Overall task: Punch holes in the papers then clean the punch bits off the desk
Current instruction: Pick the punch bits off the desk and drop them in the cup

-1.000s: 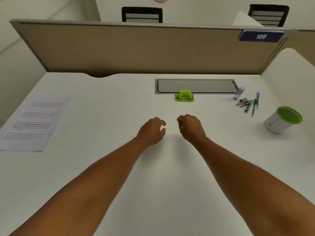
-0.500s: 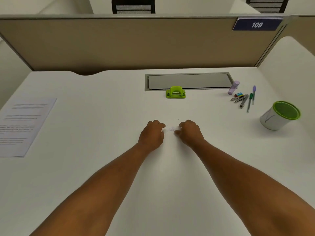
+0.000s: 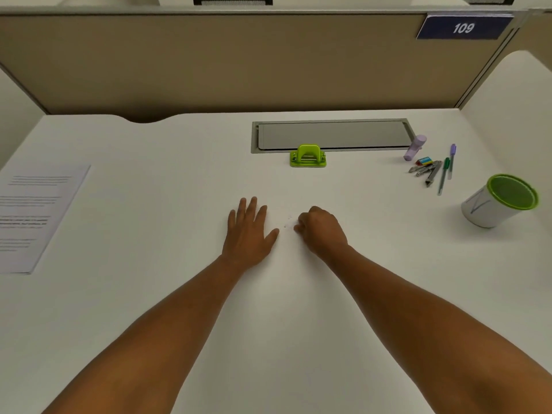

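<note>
My left hand (image 3: 249, 231) lies flat on the white desk (image 3: 149, 294) with its fingers straight and spread. My right hand (image 3: 321, 231) sits just to its right with the fingers curled under; what they hold is hidden. A few tiny white punch bits (image 3: 287, 220) lie on the desk between the two hands. The green hole punch (image 3: 307, 156) stands farther back, against the grey cable hatch (image 3: 331, 135). A printed stack of papers (image 3: 33, 216) lies at the desk's left edge.
A white cup with a green rim (image 3: 498, 201) stands at the right. Pens, a lilac tube and small stationery (image 3: 430, 162) lie behind it. A beige partition (image 3: 209, 61) closes the back of the desk.
My left hand has opened from curled to flat on the desk. The hands have drawn slightly apart, uncovering the bits between them. The right hand stays curled.
</note>
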Motion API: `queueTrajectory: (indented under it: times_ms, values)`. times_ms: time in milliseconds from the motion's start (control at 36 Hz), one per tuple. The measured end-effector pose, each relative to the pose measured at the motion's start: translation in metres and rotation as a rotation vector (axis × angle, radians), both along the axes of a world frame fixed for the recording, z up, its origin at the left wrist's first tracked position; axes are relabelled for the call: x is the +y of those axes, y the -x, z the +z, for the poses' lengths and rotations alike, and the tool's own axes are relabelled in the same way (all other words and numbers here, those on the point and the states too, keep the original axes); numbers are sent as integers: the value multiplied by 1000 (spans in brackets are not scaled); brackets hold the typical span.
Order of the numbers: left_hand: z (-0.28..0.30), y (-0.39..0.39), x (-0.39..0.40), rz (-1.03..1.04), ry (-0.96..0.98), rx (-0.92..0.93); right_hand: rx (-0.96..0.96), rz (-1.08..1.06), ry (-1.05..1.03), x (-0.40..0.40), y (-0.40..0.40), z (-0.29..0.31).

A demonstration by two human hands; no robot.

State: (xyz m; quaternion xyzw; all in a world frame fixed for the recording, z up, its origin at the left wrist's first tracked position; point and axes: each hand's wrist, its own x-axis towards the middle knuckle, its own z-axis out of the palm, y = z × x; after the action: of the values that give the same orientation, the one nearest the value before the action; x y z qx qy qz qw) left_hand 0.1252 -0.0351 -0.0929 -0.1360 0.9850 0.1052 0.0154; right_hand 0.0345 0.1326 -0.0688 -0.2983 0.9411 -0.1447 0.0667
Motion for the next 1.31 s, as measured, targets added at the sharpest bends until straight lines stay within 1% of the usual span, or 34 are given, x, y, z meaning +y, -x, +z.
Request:
queueTrajectory:
  times_ms: [139, 278, 389, 528, 722, 833, 944, 1083, 1167, 1250, 1306]
  values:
    - [-8, -6, -15, 77, 37, 72, 49, 28, -21, -4, 0, -1]
    - [-14, -4, -18, 68, -28, 86, 71, 35, -28, -6, -3, -6]
    - [-17, 3, -14, 80, -39, 86, 71, 54, 4, -6, -3, -8]
    - [-19, 9, -14, 74, -42, 48, -45, -91, 52, -3, 9, -7]
    - [-20, 9, -11, 76, 3, 26, -97, -105, 65, -4, 10, -9]
    - [-19, 8, -11, 78, 37, 31, -70, -21, 53, -19, 5, -8]
    - [-19, 9, -12, 77, 53, 38, 31, 77, 50, -27, -3, -10]
    - [-21, 8, -10, 77, 45, 25, 99, 118, 15, -25, -9, -13]
    - [-20, 8, -11, 79, 45, 34, 111, 106, -15, -27, -10, -13]
    - [-20, 8, -12, 82, 43, 35, 60, 53, -43, -30, -10, -12]
    - [-21, 7, -11, 79, 42, 33, -56, -47, -16, -29, -7, -9]
